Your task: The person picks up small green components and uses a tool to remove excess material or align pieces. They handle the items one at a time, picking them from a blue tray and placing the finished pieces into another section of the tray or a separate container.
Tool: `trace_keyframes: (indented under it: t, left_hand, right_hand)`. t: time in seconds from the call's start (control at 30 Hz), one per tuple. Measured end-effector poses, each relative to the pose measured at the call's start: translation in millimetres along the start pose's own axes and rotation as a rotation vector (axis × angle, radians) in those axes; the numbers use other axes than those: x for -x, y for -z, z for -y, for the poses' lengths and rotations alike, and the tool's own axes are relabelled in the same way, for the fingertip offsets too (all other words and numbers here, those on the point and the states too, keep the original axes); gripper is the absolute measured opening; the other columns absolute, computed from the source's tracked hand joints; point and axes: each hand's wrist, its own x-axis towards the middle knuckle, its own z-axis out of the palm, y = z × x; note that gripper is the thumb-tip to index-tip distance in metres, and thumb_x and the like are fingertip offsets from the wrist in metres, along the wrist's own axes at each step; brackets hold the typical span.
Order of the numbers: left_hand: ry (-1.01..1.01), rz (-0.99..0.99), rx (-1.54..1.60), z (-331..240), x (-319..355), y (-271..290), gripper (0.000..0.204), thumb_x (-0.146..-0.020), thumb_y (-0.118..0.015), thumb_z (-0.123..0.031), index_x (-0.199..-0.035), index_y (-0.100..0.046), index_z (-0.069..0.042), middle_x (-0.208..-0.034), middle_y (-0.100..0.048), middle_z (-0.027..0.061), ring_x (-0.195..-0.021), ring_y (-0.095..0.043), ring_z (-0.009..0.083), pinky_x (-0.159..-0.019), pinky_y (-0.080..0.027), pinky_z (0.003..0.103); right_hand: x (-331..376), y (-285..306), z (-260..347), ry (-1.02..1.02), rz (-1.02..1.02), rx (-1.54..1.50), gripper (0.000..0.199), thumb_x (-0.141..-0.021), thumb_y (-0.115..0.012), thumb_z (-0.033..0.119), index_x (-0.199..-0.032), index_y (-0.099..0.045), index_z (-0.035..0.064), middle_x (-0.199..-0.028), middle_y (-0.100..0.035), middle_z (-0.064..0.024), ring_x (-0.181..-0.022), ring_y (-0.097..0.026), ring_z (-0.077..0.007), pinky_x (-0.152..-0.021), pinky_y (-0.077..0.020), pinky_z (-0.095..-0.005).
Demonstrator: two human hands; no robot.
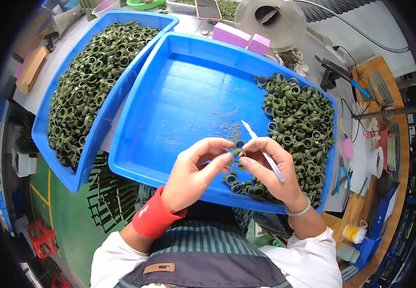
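Between the fingertips of both hands is a small dark green ring [237,154], held over the blue tray [160,120] in front of me. My left hand [196,168] pinches the ring's left side between thumb and fingers. My right hand [272,173] grips its right side and also holds a slim white-handled knife [271,164], its pointed blade up and to the left. Many like green rings [301,125] lie heaped along the tray's right side, some reaching the front edge under my hands. Fine green shavings [232,128] are scattered on the tray floor.
A second blue tray [80,185], full of green rings, stands at the left. Behind are pink blocks [232,35], a phone [208,9] and a round grey dish [284,33]. Blue-handled pliers [343,175] lie on the right. A red stool [42,238] stands on the green floor.
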Motion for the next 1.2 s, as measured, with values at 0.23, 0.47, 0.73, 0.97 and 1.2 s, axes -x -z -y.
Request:
trace_keyframes:
  t: [0.23, 0.47, 0.73, 0.97, 1.2]
  left_hand:
    - [0.016, 0.043, 0.152, 2, 1, -5, 0.036, -0.095, -0.066, -0.001, -0.129, -0.055, 0.001, -0.111, -0.066, 0.0107, -0.103, -0.069, 0.0193, -0.092, -0.056, 0.033]
    - [0.126, -0.006, 0.235, -6, 4, -3, 0.034, -0.094, -0.067, 0.000, -0.126, -0.056, 0.002, -0.108, -0.066, 0.0085, -0.101, -0.068, 0.0179, -0.089, -0.056, 0.032]
    - [0.113, 0.004, -0.012, -4, 3, 11, 0.027, -0.096, -0.068, -0.007, -0.121, -0.066, 0.002, -0.101, -0.070, 0.0061, -0.089, -0.066, 0.0099, -0.080, -0.055, 0.026]
    - [0.121, 0.037, -0.128, -9, 3, 12, 0.020, -0.098, -0.065, -0.009, -0.114, -0.072, 0.001, -0.091, -0.071, 0.0035, -0.077, -0.064, 0.0083, -0.071, -0.053, 0.023]
    - [0.099, 0.041, -0.188, -8, 4, 11, 0.018, -0.098, -0.066, -0.010, -0.110, -0.074, 0.001, -0.090, -0.070, 0.0043, -0.076, -0.063, 0.0083, -0.068, -0.052, 0.023]
  right_hand:
    - [-2, -6, -3, -0.043, -0.010, -0.191, 0.018, -0.096, -0.064, -0.001, -0.110, -0.054, -0.0014, -0.099, -0.067, -0.0093, -0.081, -0.070, -0.0128, -0.073, -0.0574, -0.0251]
    - [-7, -1, -2, 0.136, -0.095, 0.087, 0.026, -0.104, -0.053, 0.008, -0.128, -0.059, -0.0013, -0.105, -0.068, -0.0086, -0.091, -0.066, -0.0143, -0.083, -0.0535, -0.0296]
    - [-6, 16, 6, 0.197, -0.134, -0.066, 0.033, -0.108, -0.050, 0.024, -0.114, -0.067, -0.0028, -0.089, -0.063, -0.0049, -0.079, -0.057, -0.0107, -0.073, -0.0469, -0.0240]
    - [-3, 21, -1, 0.291, 0.024, 0.022, 0.027, -0.107, -0.051, 0.018, -0.097, -0.068, -0.0009, -0.090, -0.065, -0.0059, -0.075, -0.056, -0.0100, -0.067, -0.0450, -0.0234]
    - [-5, 17, -6, 0.397, 0.104, 0.094, 0.019, -0.105, -0.054, 0.012, -0.100, -0.066, -0.0021, -0.095, -0.068, -0.0092, -0.078, -0.060, -0.0126, -0.067, -0.0488, -0.0254]
